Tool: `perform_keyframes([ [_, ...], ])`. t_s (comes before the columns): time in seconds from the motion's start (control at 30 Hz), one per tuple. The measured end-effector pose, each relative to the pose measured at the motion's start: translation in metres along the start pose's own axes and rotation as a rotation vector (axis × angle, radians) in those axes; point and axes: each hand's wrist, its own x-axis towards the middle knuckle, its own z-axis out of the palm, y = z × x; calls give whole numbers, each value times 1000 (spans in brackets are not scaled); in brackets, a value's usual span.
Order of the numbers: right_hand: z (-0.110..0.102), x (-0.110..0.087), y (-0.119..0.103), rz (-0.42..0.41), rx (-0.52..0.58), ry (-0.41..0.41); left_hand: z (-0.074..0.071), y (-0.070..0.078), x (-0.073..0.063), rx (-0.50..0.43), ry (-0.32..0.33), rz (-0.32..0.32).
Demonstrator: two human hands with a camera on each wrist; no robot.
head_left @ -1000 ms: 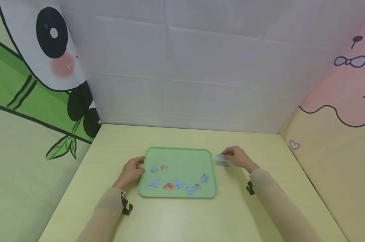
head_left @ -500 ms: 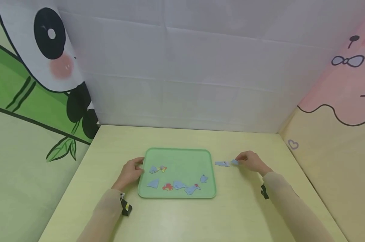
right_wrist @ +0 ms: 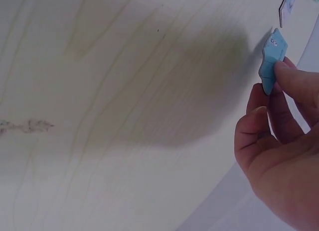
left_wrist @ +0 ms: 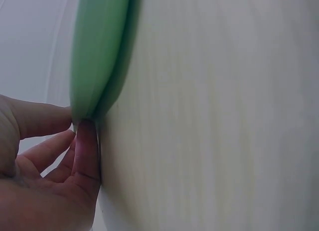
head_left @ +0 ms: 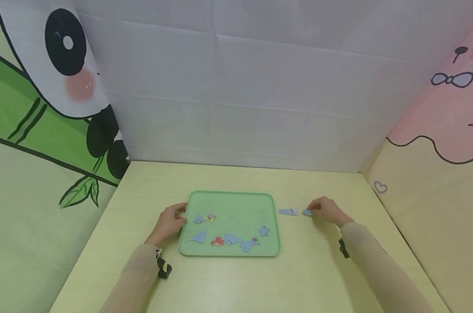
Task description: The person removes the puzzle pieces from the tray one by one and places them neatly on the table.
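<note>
Low down, a loose blue piece (head_left: 288, 211) seemingly blocks right hand (head_left: 328, 210) from tray (head_left: 236, 205).

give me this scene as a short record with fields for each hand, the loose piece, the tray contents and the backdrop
left hand: touches the left edge of the green tray
right hand: pinches a small blue piece, right of the tray
loose piece: on the table, between the tray and the right hand
tray contents: a red piece and several blue pieces, most in the near half
backdrop: pale sheet behind, cartoon panel at right
</note>
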Motion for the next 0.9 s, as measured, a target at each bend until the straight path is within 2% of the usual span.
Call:
perform_keyframes([
  [0.3,9,5,3,16,-40,38,1,0,1,-3,7,-8],
  [0.57,18,8,7,-5,-70,84,1,0,1,-3,8,-5],
  [0.9,22,8,8,-22,-97,102,1,-1,1,-9,9,-4],
])
